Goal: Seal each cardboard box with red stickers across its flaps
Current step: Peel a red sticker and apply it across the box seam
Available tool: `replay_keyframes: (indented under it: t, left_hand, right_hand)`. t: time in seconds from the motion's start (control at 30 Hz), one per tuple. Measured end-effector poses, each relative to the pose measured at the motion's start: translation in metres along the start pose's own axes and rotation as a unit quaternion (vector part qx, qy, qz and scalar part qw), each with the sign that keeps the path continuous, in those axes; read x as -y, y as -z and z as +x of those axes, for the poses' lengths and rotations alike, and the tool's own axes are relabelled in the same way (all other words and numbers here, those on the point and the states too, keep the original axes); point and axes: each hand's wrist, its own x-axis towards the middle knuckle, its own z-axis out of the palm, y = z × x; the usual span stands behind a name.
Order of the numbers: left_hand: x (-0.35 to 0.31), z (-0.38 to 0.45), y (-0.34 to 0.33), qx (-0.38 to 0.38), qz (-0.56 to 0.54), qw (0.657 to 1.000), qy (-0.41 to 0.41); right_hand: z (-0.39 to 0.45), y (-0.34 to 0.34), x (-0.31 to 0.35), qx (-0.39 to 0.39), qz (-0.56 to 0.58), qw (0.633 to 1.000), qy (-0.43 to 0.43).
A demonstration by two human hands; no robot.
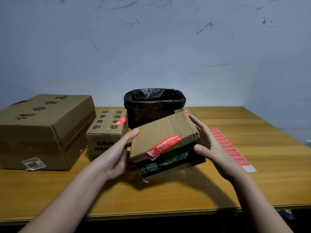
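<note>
Item 1, small cardboard box [165, 143]: held above the wooden table [252, 174] near its middle, between both hands. I see it tilted, the top face sloping down toward the camera, its long axis running from near left to far right. The top is plain brown corrugated board with fine ribs; the side facing me is dark green with pale print. A red sticker [162, 146] with white lettering runs along the near top edge, folding over the flap onto the green side. A second red sticker [186, 112] shows at the far corner.

Item 2, left hand [116, 153]: fingers nearly straight, pressed against the box's left side, fingertips at its top corner.

Item 3, right hand [210, 145]: fingers wrapped round the far right side, thumb curled onto the green front face, gripping the box.

Item 4, sticker sheet [230, 148]: a long strip of red labels on pale backing, flat on the table just right of the right hand.

Item 5, large cardboard box [45, 130]: far left, closed, brown, black characters on top, a white label on its front.

Item 6, medium cardboard box [107, 130]: beside the large one, closed, printed in black, one red sticker [121, 121] over its right top edge.

Item 7, bin [154, 106]: behind the held box, lined with a crinkled black plastic bag; I cannot tell what is in it.
</note>
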Motion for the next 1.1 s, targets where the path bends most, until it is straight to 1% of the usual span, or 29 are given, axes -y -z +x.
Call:
replay_keyframes:
  t: [0.2, 0.27, 0.4, 0.47, 0.57, 0.67, 0.8, 0.93, 1.03, 1.1]
  left_hand:
    - [-0.007, -0.001, 0.005, 0.011, 0.022, 0.999, 0.046]
    - [-0.006, 0.000, 0.008, 0.020, 0.044, 0.998, 0.047]
    - [-0.001, -0.001, 0.010, 0.048, 0.051, 0.998, 0.007]
    - [0.003, -0.002, 0.010, 0.061, 0.079, 0.995, -0.023]
    - [0.010, -0.006, 0.005, 0.039, 0.133, 0.988, -0.066]
    - [0.015, -0.002, 0.004, 0.020, 0.160, 0.981, -0.108]
    - [0.015, 0.006, -0.004, -0.035, 0.123, 0.981, -0.146]
    - [0.019, 0.003, -0.008, -0.046, 0.144, 0.975, -0.163]
    - [0.020, 0.001, -0.010, -0.061, 0.137, 0.975, -0.165]
    - [0.021, 0.001, -0.012, -0.071, 0.131, 0.973, -0.176]
  right_hand:
    - [0.006, 0.001, -0.006, 0.007, 0.000, 1.000, -0.016]
    - [0.009, -0.001, -0.010, -0.006, 0.017, 0.999, -0.029]
    - [0.015, -0.006, -0.023, -0.064, 0.102, 0.991, -0.064]
    - [0.017, -0.010, -0.026, -0.082, 0.140, 0.984, -0.075]
    - [0.018, -0.014, -0.028, -0.101, 0.158, 0.978, -0.094]
    - [0.019, -0.018, -0.029, -0.110, 0.156, 0.976, -0.106]
    - [0.019, -0.024, -0.027, -0.126, 0.178, 0.970, -0.106]
    - [0.015, -0.026, -0.028, -0.132, 0.189, 0.967, -0.105]
    - [0.022, -0.024, -0.029, -0.135, 0.159, 0.971, -0.113]
    - [0.024, -0.020, -0.030, -0.156, 0.106, 0.973, -0.131]
